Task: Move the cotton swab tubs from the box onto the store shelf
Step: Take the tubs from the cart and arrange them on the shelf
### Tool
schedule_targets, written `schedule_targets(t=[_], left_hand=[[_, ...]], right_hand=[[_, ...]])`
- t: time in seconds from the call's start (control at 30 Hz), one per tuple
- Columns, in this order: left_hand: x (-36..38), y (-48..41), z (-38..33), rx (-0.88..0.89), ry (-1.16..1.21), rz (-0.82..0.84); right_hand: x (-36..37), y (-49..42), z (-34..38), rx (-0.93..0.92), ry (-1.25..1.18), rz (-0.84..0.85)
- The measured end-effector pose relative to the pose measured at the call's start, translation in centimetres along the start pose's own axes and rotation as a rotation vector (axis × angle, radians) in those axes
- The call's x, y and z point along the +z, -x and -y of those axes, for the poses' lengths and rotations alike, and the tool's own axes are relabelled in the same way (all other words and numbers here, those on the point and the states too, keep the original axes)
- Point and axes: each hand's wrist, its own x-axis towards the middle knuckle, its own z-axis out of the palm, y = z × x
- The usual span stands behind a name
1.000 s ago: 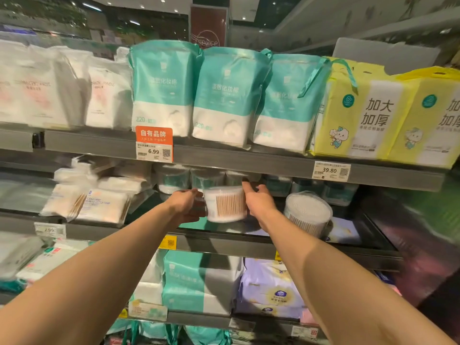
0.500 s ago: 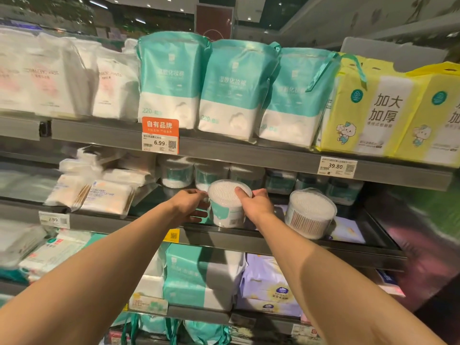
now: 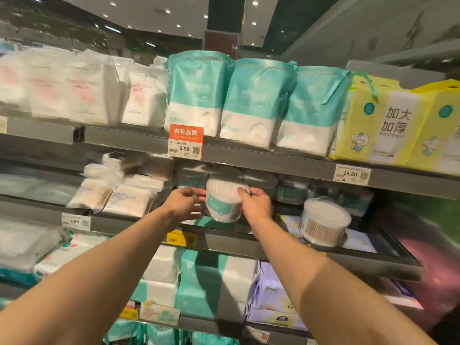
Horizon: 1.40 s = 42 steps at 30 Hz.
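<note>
1. On my feed from the head camera, two bare forearms reach up and forward toward a store shelf [image 3: 224,241] in the middle of a rack.
2. The left hand [image 3: 185,204] and the right hand [image 3: 256,205] hold one cotton swab tub [image 3: 224,201] between them, just above the front part of that shelf.
3. The left hand's fingers curve against the tub's left side. The right hand wraps the right side, with its thumb over the rim of the clear lid.
4. The tub is round, with a teal label, and it tips so that its white top faces me. I cannot tell whether its base touches the shelf.
5. A second tub [image 3: 324,224] stands on the same shelf, off to the right and apart from the hands.
6. A row of tubs [image 3: 291,192] sits at the back of the shelf, blurred and in shadow.
7. White packets [image 3: 117,195] lie on the left part of this level.
8. On the level above, teal bags [image 3: 199,93] stand side by side, with yellow packs [image 3: 388,120] to their right.
9. An orange price tag [image 3: 186,141] reading 6.99 hangs on that upper shelf's edge.
</note>
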Motion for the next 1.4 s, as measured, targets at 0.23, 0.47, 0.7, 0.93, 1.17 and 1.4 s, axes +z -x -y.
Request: schedule_targets(t=[0.23, 0.47, 0.7, 0.93, 1.17, 1.4], left_hand=[[-2.6, 0.4, -0.6, 0.135, 0.112, -0.093], [-5.1, -2.8, -0.9, 0.202, 0.101, -0.176], [-5.8, -5.7, -1.3, 0.186, 0.141, -0.215], [-6.5, -7.1, -1.8, 0.19, -0.032, -0.201], [-5.3, -7.2, -2.8, 0.232, -0.13, -0.174], [-3.2, -8.0, -1.6, 0.178, -0.222, -0.151]], right_hand=[[3.0, 1.9, 2.3, -0.135, -0.102, -0.084], [7.0, 0.9, 4.3, -0.055, -0.104, -0.035], [9.6, -1.5, 4.9, 0.037, 0.1, 0.108], [10.9, -2.1, 5.2, -0.069, 0.29, 0.113], [12.0, -3.9, 4.9, -0.107, 0.394, 0.256], [9.0, -2.3, 4.6, -0.036, 0.369, 0.211]])
